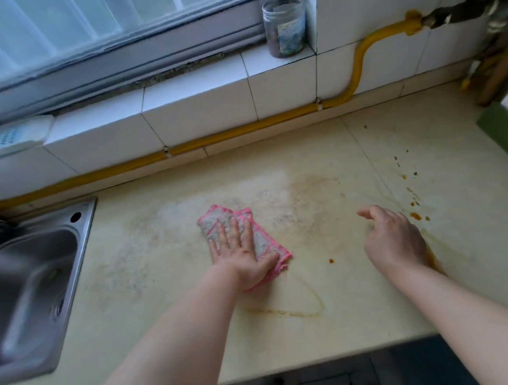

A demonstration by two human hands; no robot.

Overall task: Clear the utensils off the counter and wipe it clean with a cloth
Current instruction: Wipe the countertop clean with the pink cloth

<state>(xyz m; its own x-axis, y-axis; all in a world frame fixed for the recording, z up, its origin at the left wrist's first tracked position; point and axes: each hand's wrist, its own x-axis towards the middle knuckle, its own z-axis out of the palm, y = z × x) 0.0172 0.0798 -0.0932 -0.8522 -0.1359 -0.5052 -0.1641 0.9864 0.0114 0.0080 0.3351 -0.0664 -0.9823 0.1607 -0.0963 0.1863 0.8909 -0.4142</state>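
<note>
1. Two bare forearms are seen nearest the camera, both cut off by the lower frame edge.
2. The left hand [242, 255] is laid flat, fingers spread, pressing on one folded cloth [244, 238], grey with pink edging; the part of the cloth under the palm is hidden.
3. The right hand [394, 239] is held loosely apart from the cloth, fingers relaxed and nothing gripped; whether its heel touches the surface cannot be told.
4. The cloth lies near the middle of the cream counter [167, 260], between the sink and the right hand.
5. One steel sink [38, 288] is cut off by the left edge, blurred, its contents not readable.
6. Several orange-brown spots [415, 216] are scattered right of the right hand, and one curved brown streak [286, 311] is seen near the counter's front edge; part of the staining is hidden behind the right wrist.
7. One yellow pipe [241, 129] runs along the tiled wall.
8. One glass jar [285, 25] stands on the window ledge; its label cannot be read.
9. One white perforated object [8, 140] at the left is too blurred to identify.
</note>
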